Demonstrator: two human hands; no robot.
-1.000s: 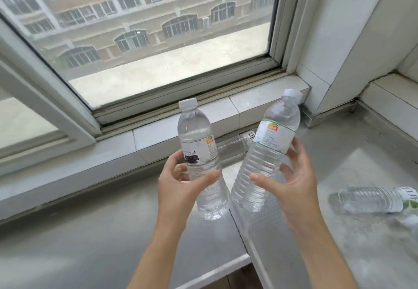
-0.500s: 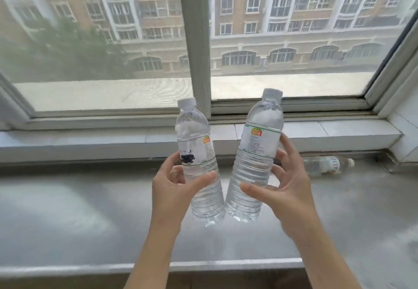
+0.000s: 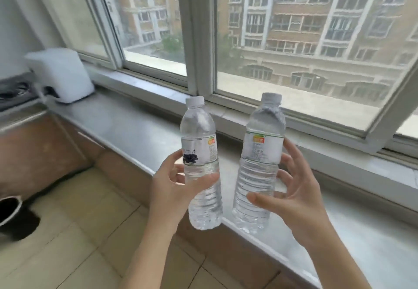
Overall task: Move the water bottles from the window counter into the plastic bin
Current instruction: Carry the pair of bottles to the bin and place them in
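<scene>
We see our left hand wrapped round one water bottle, our right hand gripping a second bottle, both upright, close but apart, above the worktop front edge. Tiled floor open at 7 o'clock. White box at 10 o'clock, window beyond.

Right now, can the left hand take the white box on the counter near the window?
Probably not: the left hand already grips a water bottle, and the white box sits far along the counter.
</scene>
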